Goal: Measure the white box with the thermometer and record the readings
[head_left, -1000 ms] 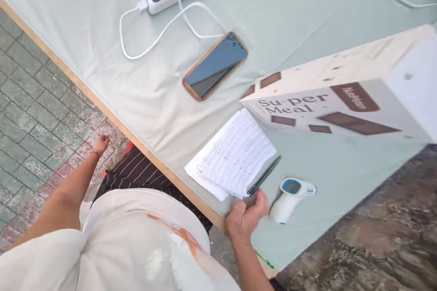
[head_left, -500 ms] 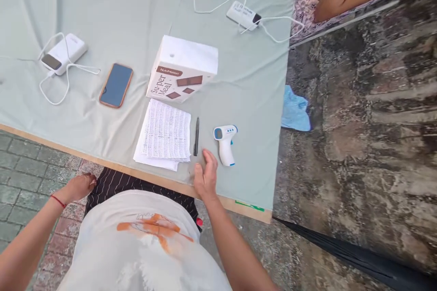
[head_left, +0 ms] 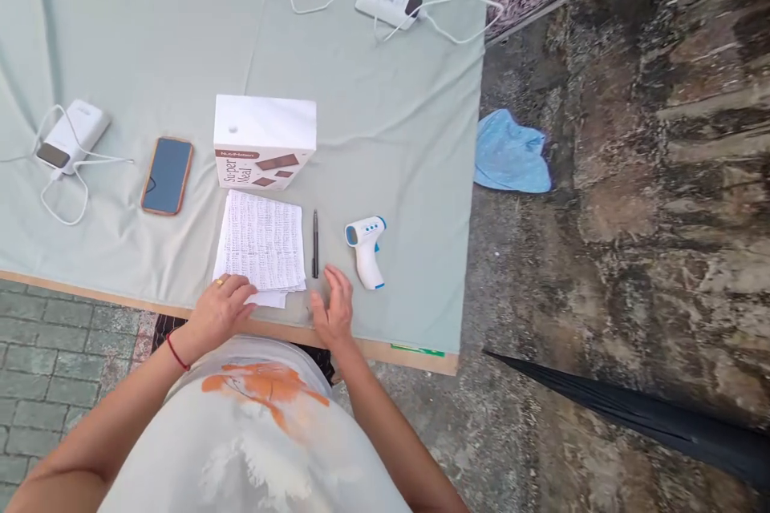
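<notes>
Left hand [head_left: 220, 311] lies flat w/ fingers on the near corner of the papers [head_left: 261, 244], not gripping; right hand [head_left: 334, 311] is open, empty, just below the pen [head_left: 315, 243]. Papers sit at the counter's [head_left: 391, 136] near edge: light, floppy, so pinch a corner. Long axis runs near-to-far, like the pen.
</notes>
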`<state>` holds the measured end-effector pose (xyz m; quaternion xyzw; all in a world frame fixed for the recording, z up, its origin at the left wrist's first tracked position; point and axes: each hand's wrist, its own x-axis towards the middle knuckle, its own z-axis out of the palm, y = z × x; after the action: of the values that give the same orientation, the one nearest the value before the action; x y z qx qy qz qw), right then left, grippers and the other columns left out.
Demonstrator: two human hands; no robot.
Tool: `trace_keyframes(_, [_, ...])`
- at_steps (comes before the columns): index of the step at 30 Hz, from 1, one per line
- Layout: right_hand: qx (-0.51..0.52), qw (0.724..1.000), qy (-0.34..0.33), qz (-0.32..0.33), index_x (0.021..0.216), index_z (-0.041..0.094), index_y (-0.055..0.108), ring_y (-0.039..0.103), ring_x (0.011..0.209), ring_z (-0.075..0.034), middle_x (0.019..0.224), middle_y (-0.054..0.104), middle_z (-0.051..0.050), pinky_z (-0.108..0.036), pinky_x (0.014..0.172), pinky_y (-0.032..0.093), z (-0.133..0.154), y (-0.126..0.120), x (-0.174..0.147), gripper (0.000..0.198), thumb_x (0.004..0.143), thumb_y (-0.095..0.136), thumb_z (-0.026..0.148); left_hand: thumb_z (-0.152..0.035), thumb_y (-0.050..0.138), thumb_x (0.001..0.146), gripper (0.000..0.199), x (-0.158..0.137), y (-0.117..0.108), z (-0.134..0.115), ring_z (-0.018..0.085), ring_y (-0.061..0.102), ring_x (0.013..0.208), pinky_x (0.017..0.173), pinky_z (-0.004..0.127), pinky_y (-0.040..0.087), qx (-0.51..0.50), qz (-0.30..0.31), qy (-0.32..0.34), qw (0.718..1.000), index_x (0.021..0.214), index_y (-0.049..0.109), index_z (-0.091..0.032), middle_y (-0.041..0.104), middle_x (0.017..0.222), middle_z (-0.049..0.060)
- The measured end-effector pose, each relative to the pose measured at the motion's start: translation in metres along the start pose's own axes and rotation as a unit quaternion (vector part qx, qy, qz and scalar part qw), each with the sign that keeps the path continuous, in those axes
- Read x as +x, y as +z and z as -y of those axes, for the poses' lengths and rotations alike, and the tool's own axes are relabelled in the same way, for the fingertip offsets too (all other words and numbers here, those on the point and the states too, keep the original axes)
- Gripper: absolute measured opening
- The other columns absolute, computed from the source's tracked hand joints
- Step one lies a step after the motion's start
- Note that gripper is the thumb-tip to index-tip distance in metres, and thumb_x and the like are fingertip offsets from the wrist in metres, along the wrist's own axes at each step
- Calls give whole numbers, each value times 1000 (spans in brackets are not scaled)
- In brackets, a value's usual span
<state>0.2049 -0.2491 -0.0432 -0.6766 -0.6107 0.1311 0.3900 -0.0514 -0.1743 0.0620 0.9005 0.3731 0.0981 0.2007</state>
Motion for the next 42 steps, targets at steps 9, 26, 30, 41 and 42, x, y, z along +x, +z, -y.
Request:
trace_keyframes(9, [-9, 1000, -8, 6, 145, 18, 45, 55, 130, -31, 137, 57, -20, -59, 107, 50, 6, -1, 2, 49, 99, 48, 33, -13, 52, 98, 14, 31, 27, 13, 23, 60, 94, 77, 35, 51, 89, 78, 32, 992, 100, 65, -18, 66, 105, 10])
trace_keyframes(26, [-63, 998, 9, 16, 128, 19, 60, 63, 120, -28, 124, 67, -16, -56, 106, 53, 6, -31, 74, 39, 99, 49, 42, -31, 57, 98, 29, 34, -3, 58, 22, 65, 104, 89, 40, 58, -126, -72, -103, 984, 125, 54, -20, 60, 123, 12])
trace_keyframes(30, [-62, 998, 4, 15, 123, 20, 64, 64, 116, -26, 121, 68, -14, -52, 102, 55, 10, -37, 66, 33, 99, 50, 40, -28, 60, 96, 31, 44, -18, 77, 26, 63, 108, 94, 45, 55, -67, -78, -105, 989, 125, 54, -19, 62, 123, 12])
trace_keyframes(41, [-49, 986, -55, 149, 122, 25, 67, 55, 122, -30, 133, 58, -13, -53, 101, 52, 42, -11, 40, 34, 91, 56, 16, -24, 71, 88, 36, 22, 24, 27, 36, 52, 128, 102, 56, 49, -28, 23, -28, 999, 123, 62, -20, 56, 139, 17])
trace_keyframes(42, [-58, 984, -60, 158, 123, 25, 66, 53, 125, -31, 136, 56, -14, -54, 102, 51, 42, -10, 39, 36, 88, 59, 16, -24, 73, 87, 37, 20, 25, 26, 37, 51, 129, 102, 56, 49, -22, 26, -26, 999, 123, 63, -20, 56, 140, 17])
